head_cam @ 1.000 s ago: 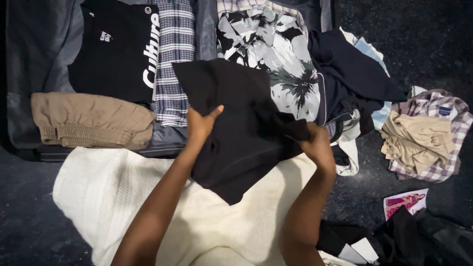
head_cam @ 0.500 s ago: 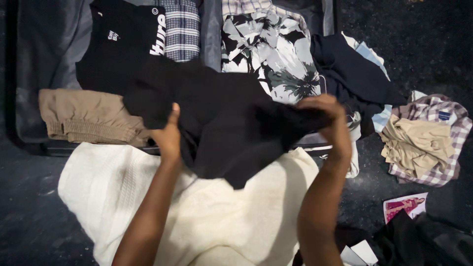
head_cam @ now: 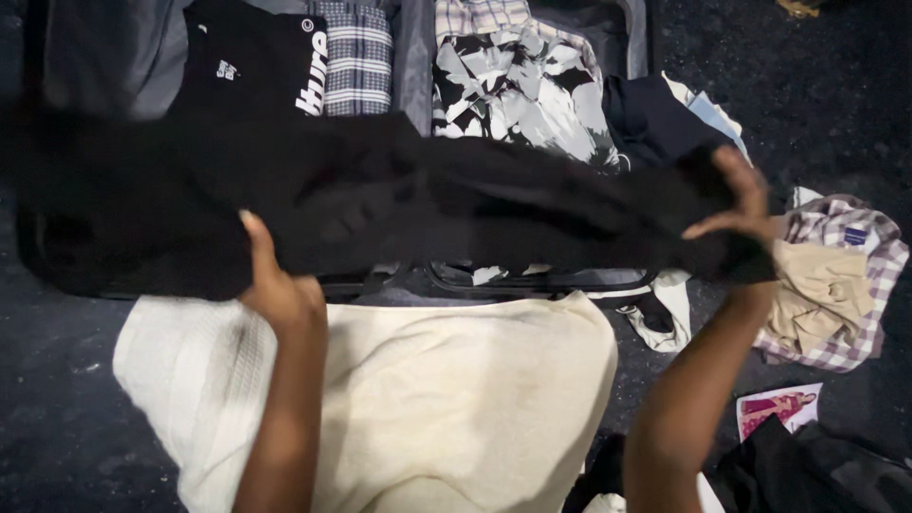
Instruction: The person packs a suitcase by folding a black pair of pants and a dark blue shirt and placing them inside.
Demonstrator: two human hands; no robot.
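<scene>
A large black garment (head_cam: 380,204) is stretched wide across the view, blurred by motion. My left hand (head_cam: 274,277) grips its lower edge left of centre. My right hand (head_cam: 736,214) pinches its far right end, raised over the clothes there. Behind the garment lies an open suitcase (head_cam: 532,281) holding a black printed T-shirt (head_cam: 256,66), a plaid shirt (head_cam: 356,57) and a black-and-white floral shirt (head_cam: 522,85). The garment hides the suitcase's lower half.
A cream towel (head_cam: 427,399) is spread on the dark floor under my arms. To the right are a dark navy garment (head_cam: 651,119), a beige piece (head_cam: 822,285) on a checked shirt (head_cam: 874,237), a pink picture card (head_cam: 779,408) and dark items (head_cam: 807,470).
My hands have moved apart, spreading the bunched black garment out wide. The right hand has swung right and up, the left hand left. The tan shorts are now covered.
</scene>
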